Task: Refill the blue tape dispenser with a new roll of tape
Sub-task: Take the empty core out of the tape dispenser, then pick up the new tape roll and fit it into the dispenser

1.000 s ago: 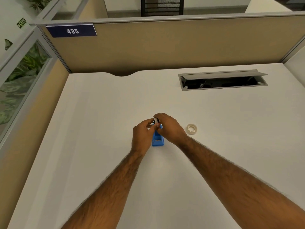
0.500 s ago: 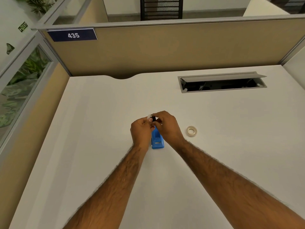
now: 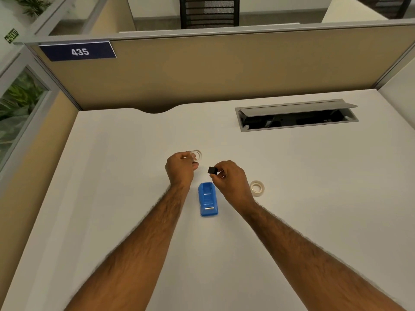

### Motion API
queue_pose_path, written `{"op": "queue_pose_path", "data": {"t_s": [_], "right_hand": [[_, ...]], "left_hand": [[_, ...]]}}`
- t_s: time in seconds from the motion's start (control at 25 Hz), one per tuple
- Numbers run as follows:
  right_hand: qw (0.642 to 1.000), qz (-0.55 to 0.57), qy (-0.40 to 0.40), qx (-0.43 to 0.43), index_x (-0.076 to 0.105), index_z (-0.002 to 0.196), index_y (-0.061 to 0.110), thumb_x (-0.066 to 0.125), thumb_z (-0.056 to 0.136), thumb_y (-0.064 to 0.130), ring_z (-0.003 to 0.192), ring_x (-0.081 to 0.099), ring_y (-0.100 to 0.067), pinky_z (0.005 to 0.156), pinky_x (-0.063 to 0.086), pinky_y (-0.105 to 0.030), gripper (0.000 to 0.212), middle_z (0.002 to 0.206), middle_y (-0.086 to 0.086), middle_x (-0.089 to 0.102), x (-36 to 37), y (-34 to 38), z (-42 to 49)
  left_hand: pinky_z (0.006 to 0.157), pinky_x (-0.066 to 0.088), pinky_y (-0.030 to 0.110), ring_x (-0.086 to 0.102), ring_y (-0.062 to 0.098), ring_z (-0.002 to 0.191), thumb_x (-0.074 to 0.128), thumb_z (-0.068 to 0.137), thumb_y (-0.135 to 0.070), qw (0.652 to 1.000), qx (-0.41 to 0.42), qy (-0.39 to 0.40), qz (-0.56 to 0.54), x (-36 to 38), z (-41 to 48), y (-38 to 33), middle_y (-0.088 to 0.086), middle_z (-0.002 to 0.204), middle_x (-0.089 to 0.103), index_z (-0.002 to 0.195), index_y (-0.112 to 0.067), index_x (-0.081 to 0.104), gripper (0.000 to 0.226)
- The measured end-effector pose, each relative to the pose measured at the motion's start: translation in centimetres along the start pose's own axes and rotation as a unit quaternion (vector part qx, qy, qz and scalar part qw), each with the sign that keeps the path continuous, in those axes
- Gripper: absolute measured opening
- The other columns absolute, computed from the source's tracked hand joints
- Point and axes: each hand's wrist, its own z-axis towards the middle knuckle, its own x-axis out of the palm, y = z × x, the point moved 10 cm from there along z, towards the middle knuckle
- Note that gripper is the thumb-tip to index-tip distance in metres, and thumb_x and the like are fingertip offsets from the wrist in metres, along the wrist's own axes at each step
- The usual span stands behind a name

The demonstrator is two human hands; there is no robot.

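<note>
The blue tape dispenser (image 3: 208,201) lies on the white desk (image 3: 112,198) between my forearms, with its roll bay open and nothing in it. My left hand (image 3: 180,168) is above and left of it, pinching a thin, nearly clear tape ring (image 3: 197,154). My right hand (image 3: 229,178) is just right of the dispenser's far end and holds a small black spool core (image 3: 212,170) in its fingertips. A full roll of tape (image 3: 257,188) lies flat on the desk to the right of my right hand.
An open grey cable tray (image 3: 296,117) is set into the desk at the back right. A tan partition (image 3: 224,70) with a "435" sign (image 3: 79,51) closes off the far edge, and a glass panel stands at the left.
My hands were together over the dispenser's far end. They have lifted and drawn apart: the left holds the tape ring, the right the black core. The dispenser's bay is uncovered.
</note>
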Motion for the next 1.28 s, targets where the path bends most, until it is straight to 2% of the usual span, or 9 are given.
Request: {"op": "queue_pose_path", "data": {"t_s": [0.2,0.48,0.6,0.72,0.8,0.88,0.96,1.08,1.28], "right_hand": [[1.0,-0.002,0.005,-0.001,0.063,0.108,0.016,0.066,0.089,0.026,0.077,0.054,-0.007,0.072,0.046,-0.018,0.021,0.102,0.002,0.062,0.3,-1.0,0.9],[1.0,0.005,0.013,0.004,0.063,0.109,0.016,0.066,0.09,0.028,0.077,0.055,-0.007,0.073,0.046,-0.018,0.023,0.103,0.003,0.061,1.2,-1.6,1.4],[1.0,0.011,0.018,0.001,0.064,0.108,0.015,0.066,0.09,0.028,0.078,0.056,-0.007,0.073,0.046,-0.018,0.023,0.104,0.001,0.063,1.3,-1.3,1.2],[0.999,0.017,0.031,-0.007,0.065,0.11,0.015,0.066,0.09,0.028,0.081,0.059,-0.01,0.075,0.049,-0.023,0.024,0.104,-0.001,0.065,1.4,-0.5,0.9],[0.999,0.019,0.032,-0.021,0.066,0.109,0.015,0.066,0.089,0.027,0.083,0.061,-0.013,0.078,0.053,-0.029,0.024,0.101,-0.002,0.067,1.4,0.2,0.5],[0.998,0.036,0.032,-0.031,0.067,0.109,0.016,0.067,0.088,0.026,0.082,0.062,-0.014,0.079,0.055,-0.032,0.024,0.099,-0.001,0.068,1.3,0.8,0.0],[0.997,0.051,0.037,-0.042,0.067,0.11,0.016,0.068,0.087,0.025,0.082,0.063,-0.014,0.08,0.055,-0.03,0.025,0.099,-0.001,0.069,1.2,1.4,-0.6],[0.995,0.064,0.047,-0.059,0.067,0.112,0.015,0.069,0.088,0.022,0.08,0.062,-0.013,0.079,0.054,-0.026,0.026,0.098,-0.002,0.069,1.2,2.3,-1.9],[0.993,0.07,0.04,-0.087,0.066,0.116,0.017,0.068,0.088,0.02,0.082,0.064,-0.015,0.081,0.055,-0.03,0.029,0.098,-0.001,0.069,0.4,3.0,-3.5]], "left_hand": [[0.055,0.052,0.011,0.07,0.017,0.077,0.075,0.085,-0.014,0.995,-0.039,0.018,0.085,3.1,4.7,1.0,0.01,0.104,0.074,0.106,-0.002,0.073,0.023],[0.077,0.062,0.034,0.075,0.025,0.078,0.079,0.083,-0.025,0.991,-0.052,0.011,0.126,3.3,6.7,2.3,0.012,0.095,0.075,0.103,0.001,0.072,0.034],[0.075,0.061,0.034,0.073,0.027,0.078,0.074,0.087,-0.031,0.983,-0.031,-0.004,0.18,1.6,6.0,1.7,0.011,0.09,0.073,0.099,0.0,0.072,0.033],[0.073,0.052,0.026,0.065,0.021,0.081,0.067,0.092,-0.032,0.983,0.054,-0.032,0.171,-1.0,3.0,-0.9,0.005,0.087,0.069,0.094,-0.005,0.07,0.027],[0.07,0.053,0.025,0.064,0.018,0.075,0.064,0.093,-0.037,0.99,0.058,0.022,0.123,-1.5,0.2,-1.3,0.003,0.085,0.069,0.093,-0.009,0.07,0.028],[0.067,0.056,0.026,0.065,0.017,0.07,0.059,0.094,-0.045,0.985,0.025,0.11,0.128,-1.2,-2.7,-0.6,0.004,0.084,0.071,0.095,-0.012,0.072,0.036],[0.066,0.059,0.028,0.069,0.019,0.07,0.057,0.094,-0.05,0.975,-0.026,0.165,0.144,-1.4,-4.9,0.6,0.007,0.083,0.074,0.095,-0.014,0.073,0.04],[0.067,0.062,0.028,0.072,0.022,0.073,0.059,0.094,-0.045,0.973,-0.072,0.187,0.116,-2.1,-6.8,1.2,0.012,0.084,0.076,0.099,-0.013,0.074,0.036],[0.081,0.062,0.037,0.076,0.026,0.086,0.062,0.096,-0.027,0.97,-0.093,0.221,0.035,-2.0,-8.2,1.3,0.014,0.095,0.077,0.108,-0.005,0.071,0.027]]}}
